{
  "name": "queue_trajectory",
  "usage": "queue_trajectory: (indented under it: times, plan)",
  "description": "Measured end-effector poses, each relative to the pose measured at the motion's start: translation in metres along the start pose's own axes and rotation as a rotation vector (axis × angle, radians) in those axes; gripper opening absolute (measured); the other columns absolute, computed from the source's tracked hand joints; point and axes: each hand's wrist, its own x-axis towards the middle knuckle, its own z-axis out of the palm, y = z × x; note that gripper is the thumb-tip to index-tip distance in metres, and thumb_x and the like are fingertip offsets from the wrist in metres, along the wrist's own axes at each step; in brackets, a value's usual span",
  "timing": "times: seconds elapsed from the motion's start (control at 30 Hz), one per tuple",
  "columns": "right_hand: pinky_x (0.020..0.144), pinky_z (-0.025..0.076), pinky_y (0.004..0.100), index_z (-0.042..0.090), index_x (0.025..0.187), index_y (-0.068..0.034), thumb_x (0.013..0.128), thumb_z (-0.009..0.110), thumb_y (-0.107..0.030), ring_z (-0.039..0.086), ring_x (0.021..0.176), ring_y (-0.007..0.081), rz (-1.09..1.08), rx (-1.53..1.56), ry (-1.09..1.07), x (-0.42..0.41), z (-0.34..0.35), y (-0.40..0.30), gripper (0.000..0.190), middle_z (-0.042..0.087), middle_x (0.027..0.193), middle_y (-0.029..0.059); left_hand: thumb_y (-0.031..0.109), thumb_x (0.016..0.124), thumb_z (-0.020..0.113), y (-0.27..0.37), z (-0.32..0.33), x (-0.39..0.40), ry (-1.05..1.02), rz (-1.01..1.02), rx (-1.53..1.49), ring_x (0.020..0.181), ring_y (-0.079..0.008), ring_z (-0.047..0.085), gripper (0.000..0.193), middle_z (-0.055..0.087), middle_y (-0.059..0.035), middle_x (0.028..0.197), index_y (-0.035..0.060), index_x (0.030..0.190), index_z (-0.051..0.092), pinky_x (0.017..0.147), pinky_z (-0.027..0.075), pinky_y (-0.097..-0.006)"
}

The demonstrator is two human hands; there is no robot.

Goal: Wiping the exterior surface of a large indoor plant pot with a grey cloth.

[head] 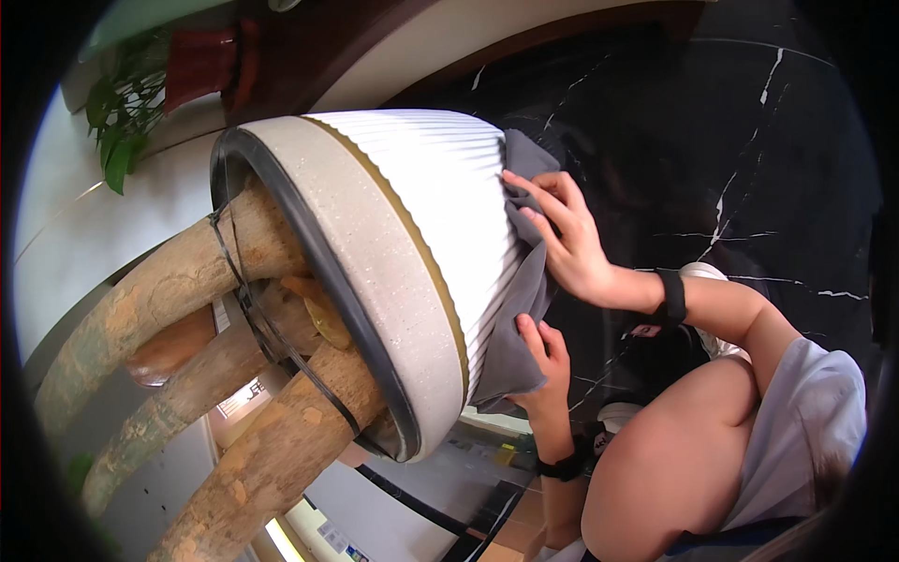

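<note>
A large planter point(428, 211) with a white ribbed side, a gold line and a speckled beige rim band point(351, 204) fills the middle. It appears sideways in the view. Thick tree trunks point(239, 478), tied with black cord point(309, 372), rise from its black inner pot point(351, 295). A grey cloth point(516, 351) lies bunched against the ribbed side near the base. My right hand point(572, 239) presses the cloth's upper part with fingers spread along its edge. Lower in the picture, my left hand point(548, 372) grips the cloth's other end, its palm side partly hidden.
Black marbled floor point(667, 140) extends beside the planter. A dark red pot point(204, 67) and a leafy green plant point(119, 133) stand at upper left. My bent knee point(660, 449) is close below my hands. A cardboard-brown surface point(516, 527) shows at the bottom.
</note>
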Motion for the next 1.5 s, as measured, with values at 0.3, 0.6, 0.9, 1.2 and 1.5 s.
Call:
queue_trajectory:
  times: [0.3, 0.6, 0.9, 1.2, 1.5]
  plan:
    - [0.081, 0.040, 0.0358, 0.054, 0.116, -0.006, 0.076, 0.059, -0.011, 0.048, 0.094, 0.0272, -0.456, 0.377, -0.021, 0.045, 0.025, -0.081, 0.041, 0.048, 0.104, 0.0117, 0.031, 0.074, 0.062, -0.021, -0.029, 0.043, 0.135, 0.002, 0.063, 0.132, -0.0426, 0.001, 0.047, 0.033, -0.0181, 0.136, 0.0079, 0.113, 0.054, 0.103, -0.007, -0.0476]
    - [0.106, 0.013, 0.0487, 0.026, 0.137, -0.012, 0.084, 0.048, -0.049, 0.017, 0.132, 0.0347, -0.527, 0.216, -0.353, 0.092, 0.030, -0.050, 0.069, 0.020, 0.143, 0.0159, 0.039, 0.085, 0.047, -0.008, -0.021, 0.061, 0.236, -0.013, 0.139, 0.131, -0.0461, 0.002, 0.056, 0.036, -0.0190, 0.135, 0.0034, 0.128, 0.043, 0.099, -0.012, -0.0563]
    - [0.107, 0.011, 0.0455, 0.025, 0.137, -0.013, 0.091, 0.032, -0.045, 0.016, 0.133, 0.0315, -0.146, 0.090, -0.320, 0.061, 0.023, 0.023, 0.056, 0.022, 0.142, 0.0138, 0.038, 0.084, 0.048, 0.009, -0.005, 0.044, 0.067, -0.017, 0.131, 0.117, -0.0353, 0.034, 0.042, 0.039, -0.0103, 0.135, 0.0196, 0.121, 0.054, 0.101, -0.010, -0.0522]
    - [0.106, 0.011, 0.0494, 0.021, 0.139, -0.012, 0.087, 0.040, -0.048, 0.014, 0.132, 0.0349, -0.328, 0.027, -0.344, 0.043, 0.013, -0.010, 0.066, 0.017, 0.143, 0.0143, 0.037, 0.080, 0.055, 0.021, -0.018, 0.037, -0.026, -0.054, -0.093, 0.123, -0.0408, 0.028, 0.057, 0.037, -0.0141, 0.136, 0.0110, 0.129, 0.042, 0.100, 0.002, -0.0587]
    - [0.106, 0.016, 0.0480, 0.026, 0.137, -0.013, 0.089, 0.045, -0.033, 0.020, 0.131, 0.0331, -0.703, 0.261, -0.427, 0.115, 0.037, -0.046, 0.055, 0.024, 0.141, 0.0141, 0.034, 0.083, 0.049, 0.011, -0.050, 0.094, -0.023, -0.022, -0.031, 0.123, -0.0389, 0.032, 0.054, 0.041, -0.0132, 0.133, 0.0085, 0.130, 0.040, 0.101, -0.002, -0.0571]
